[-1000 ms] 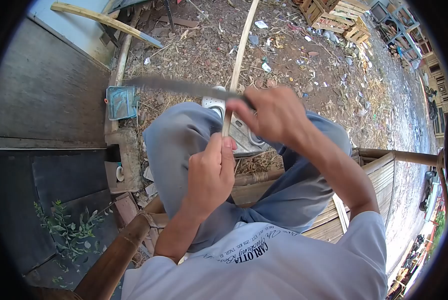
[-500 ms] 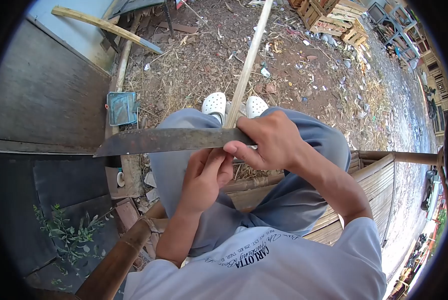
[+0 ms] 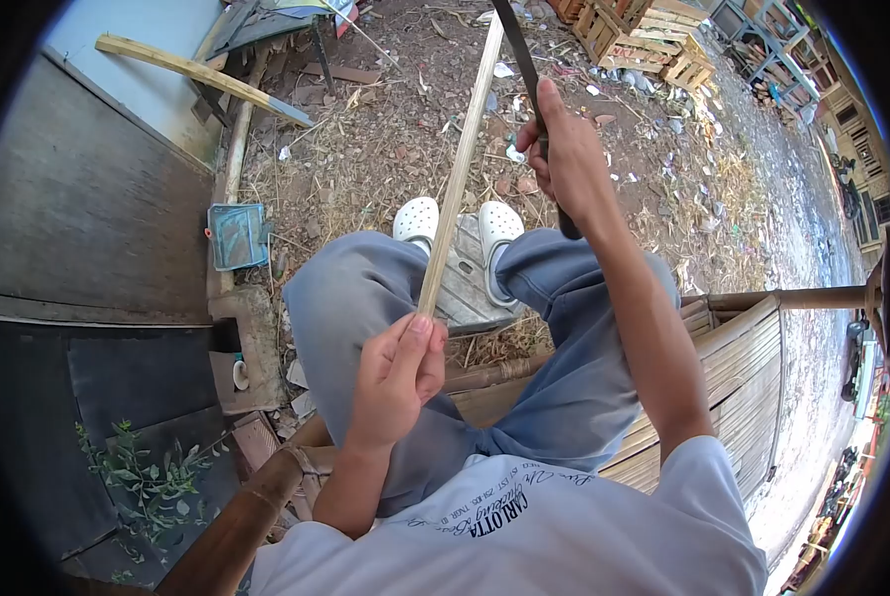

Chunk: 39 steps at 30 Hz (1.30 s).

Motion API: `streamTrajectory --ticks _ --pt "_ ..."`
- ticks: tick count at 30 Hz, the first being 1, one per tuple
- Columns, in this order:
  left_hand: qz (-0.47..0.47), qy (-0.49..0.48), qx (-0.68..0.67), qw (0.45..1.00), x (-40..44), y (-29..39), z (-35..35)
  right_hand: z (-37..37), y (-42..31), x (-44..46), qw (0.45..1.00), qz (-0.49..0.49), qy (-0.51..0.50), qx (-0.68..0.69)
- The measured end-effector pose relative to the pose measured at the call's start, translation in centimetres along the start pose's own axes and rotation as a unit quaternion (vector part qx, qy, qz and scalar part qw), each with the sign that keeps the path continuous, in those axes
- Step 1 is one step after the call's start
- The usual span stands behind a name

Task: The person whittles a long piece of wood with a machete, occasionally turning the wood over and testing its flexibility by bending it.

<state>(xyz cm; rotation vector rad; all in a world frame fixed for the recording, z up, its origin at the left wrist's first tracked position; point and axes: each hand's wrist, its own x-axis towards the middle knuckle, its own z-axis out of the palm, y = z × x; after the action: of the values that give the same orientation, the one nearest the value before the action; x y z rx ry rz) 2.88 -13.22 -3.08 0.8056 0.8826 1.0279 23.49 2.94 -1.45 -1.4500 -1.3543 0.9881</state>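
Note:
My left hand pinches the near end of a long, thin wooden strip between thumb and fingers, above my lap. The strip slants up and away past my shoes toward the top of the view. My right hand is wrapped round the handle of a machete, out in front of my right knee. Its dark blade points up and away, its upper part close beside the strip's far end. Whether blade and strip touch there I cannot tell. The handle's butt sticks out below my fist.
My white clogs rest on a small wooden platform. I sit on a bamboo bench. Left are a blue plastic basket, a leafy plant and a leaning plank. Wooden crates stand on the littered ground.
My right hand has carried the machete up and away from near my left hand, turning the blade from crosswise to pointing forward. The strip's near end stays in my left hand, slightly lower.

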Motion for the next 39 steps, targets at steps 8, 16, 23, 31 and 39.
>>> streamTrajectory --ticks 8,16,23,31,39 --pt "-0.056 -0.046 0.074 0.995 -1.0 0.8 -0.1 2.1 -2.0 -3.1 0.966 0.045 -0.086 0.241" --pt "-0.033 0.015 0.034 0.999 4.5 3.9 1.7 3.2 -2.2 -5.2 0.983 -0.023 -0.155 0.090" --pt "-0.025 0.022 0.034 0.999 4.3 3.6 0.9 2.5 -0.9 -6.3 0.901 -0.313 -0.151 -0.259" --pt "-0.075 0.005 0.117 0.990 -0.2 2.2 0.7 -0.5 -1.0 -0.4 0.939 -0.224 0.061 -0.253" --pt "0.132 0.117 0.372 0.912 -0.4 1.0 0.1 3.4 -0.7 -6.8 0.875 -0.322 -0.183 -0.311"
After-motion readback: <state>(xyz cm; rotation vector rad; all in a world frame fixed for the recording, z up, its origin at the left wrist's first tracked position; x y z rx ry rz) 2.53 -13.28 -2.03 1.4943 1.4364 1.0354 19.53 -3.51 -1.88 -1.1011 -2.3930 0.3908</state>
